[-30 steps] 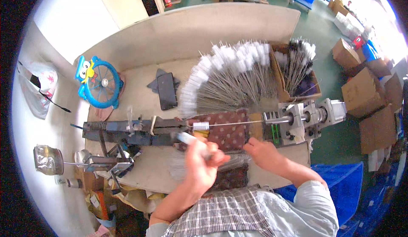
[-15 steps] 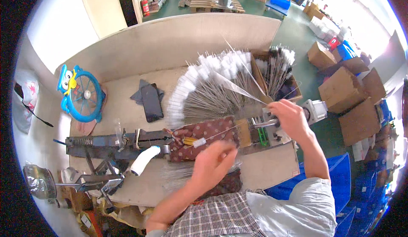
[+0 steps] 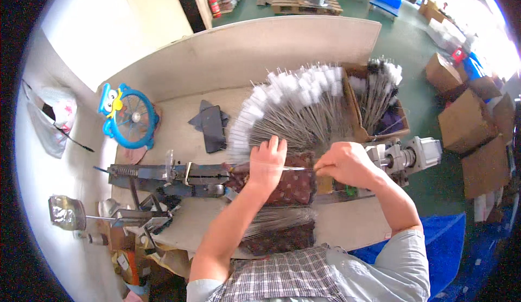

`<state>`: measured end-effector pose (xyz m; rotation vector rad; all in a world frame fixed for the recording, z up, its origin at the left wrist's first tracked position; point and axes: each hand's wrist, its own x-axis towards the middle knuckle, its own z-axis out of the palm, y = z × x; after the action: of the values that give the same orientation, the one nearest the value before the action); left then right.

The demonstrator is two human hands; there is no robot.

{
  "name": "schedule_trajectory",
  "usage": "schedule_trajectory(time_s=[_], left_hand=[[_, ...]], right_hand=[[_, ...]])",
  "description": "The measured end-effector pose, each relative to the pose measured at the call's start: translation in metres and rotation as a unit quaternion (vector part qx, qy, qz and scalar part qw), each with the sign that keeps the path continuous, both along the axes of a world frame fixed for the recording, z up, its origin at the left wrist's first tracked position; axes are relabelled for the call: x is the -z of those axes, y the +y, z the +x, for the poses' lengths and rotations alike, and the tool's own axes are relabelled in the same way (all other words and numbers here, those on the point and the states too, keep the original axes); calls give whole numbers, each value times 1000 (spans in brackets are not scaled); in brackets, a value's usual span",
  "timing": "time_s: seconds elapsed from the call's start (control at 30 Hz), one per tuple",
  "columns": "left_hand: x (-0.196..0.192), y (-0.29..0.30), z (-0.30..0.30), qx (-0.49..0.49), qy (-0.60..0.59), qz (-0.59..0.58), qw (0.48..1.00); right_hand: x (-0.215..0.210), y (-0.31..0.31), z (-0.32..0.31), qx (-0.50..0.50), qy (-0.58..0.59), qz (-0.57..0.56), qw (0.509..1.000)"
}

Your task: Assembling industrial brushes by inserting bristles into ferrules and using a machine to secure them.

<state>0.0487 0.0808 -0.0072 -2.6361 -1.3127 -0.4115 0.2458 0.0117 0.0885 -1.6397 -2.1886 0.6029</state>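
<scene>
My left hand [image 3: 266,165] is over the brown dotted cloth [image 3: 296,190], its fingers stretched toward the far side and slightly apart. A thin, translucent strip [image 3: 296,168], blurred, crosses the left hand and runs to my right hand [image 3: 347,164]. The right hand is closed, pinching the strip's end between thumb and fingers. Just beyond the hands, many wire-stemmed brushes with white bristle heads [image 3: 304,88] lie fanned out, stems toward me. A bundle of bare wires [image 3: 282,220] lies on the near side of the cloth.
Left of the cloth stands a metal clamp fixture [image 3: 163,177]. To the right is a motor-driven chuck [image 3: 404,155]. A cardboard box [image 3: 355,109] holds more brushes. Farther left are a phone [image 3: 213,128] and a blue cartoon fan [image 3: 130,117]. A low panel [image 3: 244,50] borders the table's back.
My left hand has moved up and away from me over the cloth. My right hand has come lower and closer to it; the strip that rose up-left now runs level between them. The view has shifted.
</scene>
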Motion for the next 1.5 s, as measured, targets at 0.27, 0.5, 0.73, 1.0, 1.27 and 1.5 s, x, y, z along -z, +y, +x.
schedule_trajectory(time_s=[0.27,0.5,0.73,1.0,1.27,1.5], left_hand=[[-1,-102,-71,-143,-549,-498,656],[8,-98,-157,-129,-830,-524,140],[-5,-83,-121,-215,-430,-404,778],[14,-81,-107,-148,-573,-407,696],[23,-84,-94,-158,-600,-417,664],[22,-90,-135,-240,-392,-360,812]], right_hand=[[28,44,-101,-177,131,149,964],[54,52,-152,-109,66,177,976],[49,50,-156,-104,33,181,977],[27,32,-132,-83,87,254,960],[80,-6,-116,-145,120,159,969],[99,8,-133,-138,-5,134,981]])
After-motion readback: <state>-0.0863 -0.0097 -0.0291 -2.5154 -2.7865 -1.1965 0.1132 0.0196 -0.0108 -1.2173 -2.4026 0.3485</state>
